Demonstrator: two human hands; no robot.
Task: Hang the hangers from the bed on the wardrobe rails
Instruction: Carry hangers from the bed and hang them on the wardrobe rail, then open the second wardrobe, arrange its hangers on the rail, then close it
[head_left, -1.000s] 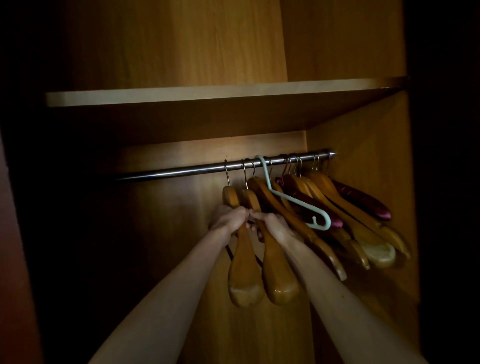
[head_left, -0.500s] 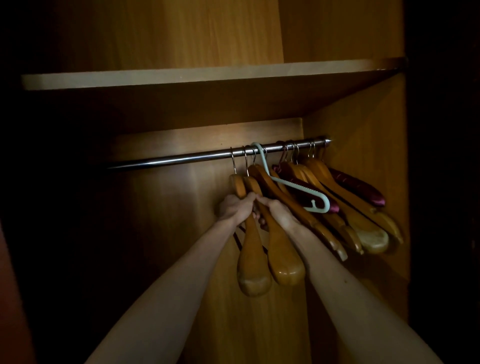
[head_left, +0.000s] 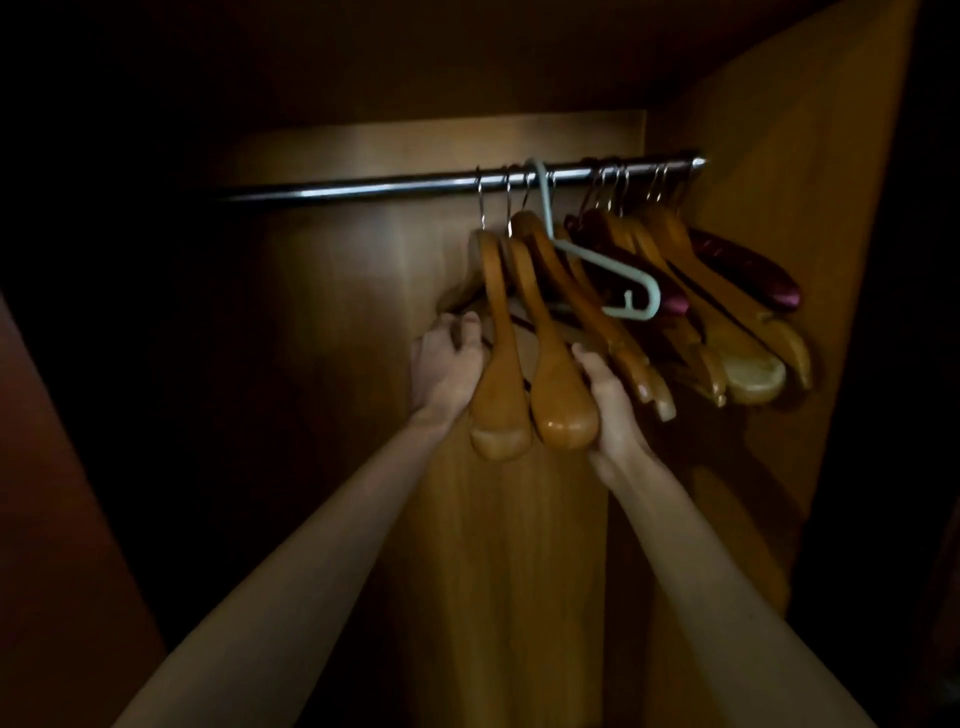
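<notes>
A steel wardrobe rail (head_left: 363, 187) crosses the dim wooden wardrobe. Several hangers hang bunched at its right end. The two leftmost wooden hangers (head_left: 501, 364) (head_left: 558, 389) hang side by side with their near ends towards me. My left hand (head_left: 447, 369) is at the left of the first one, fingers curled around its lower part. My right hand (head_left: 610, 405) cups the right side of the second one. Further right hang a pale green plastic hanger (head_left: 597, 260), more wooden hangers (head_left: 727, 343) and dark red padded hangers (head_left: 748, 270).
The wardrobe's right side wall (head_left: 810, 208) stands close behind the rightmost hangers. The back panel (head_left: 337, 312) is lit in the middle, and the left part of the rail runs bare into darkness. A reddish door edge (head_left: 47, 519) stands at the near left.
Both hands have slid lower along the two wooden hangers and apart to either side of them. The view has tilted down and come closer, and the shelf has left the picture.
</notes>
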